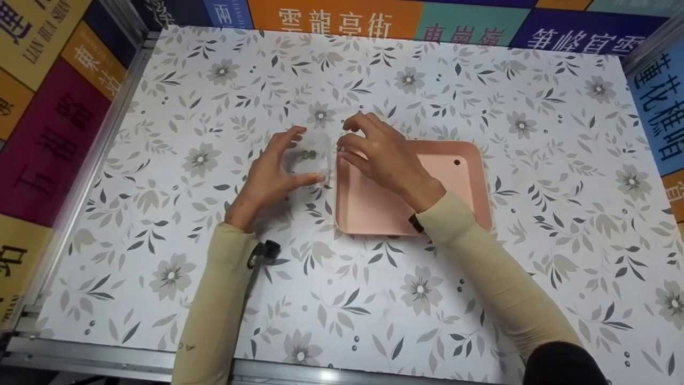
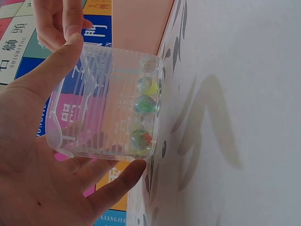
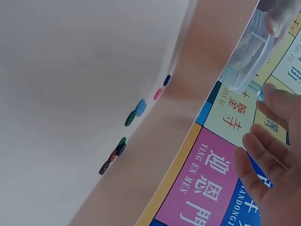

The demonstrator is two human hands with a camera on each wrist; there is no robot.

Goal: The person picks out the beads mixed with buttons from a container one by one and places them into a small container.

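Observation:
My left hand (image 1: 267,174) holds a clear plastic box (image 2: 106,101) between thumb and fingers. Several glass marbles (image 2: 145,105) with coloured swirls lie at its bottom. Between the thumb and index finger of my right hand (image 1: 387,158) is a small marble (image 3: 261,96), pinched just beside the box's open top. The other fingers of that hand are spread loosely. Beneath the right hand and forearm sits a pink tray (image 1: 379,206), its left wall close to the box. Several small coloured discs, resembling buttons (image 3: 140,108), lie on the tray's floor in the right wrist view.
A white tablecloth (image 1: 224,299) with grey flowers and leaves covers the table. Panels with large Chinese characters (image 1: 336,18) border the back and both sides. A metal rail (image 1: 107,347) runs along the front edge.

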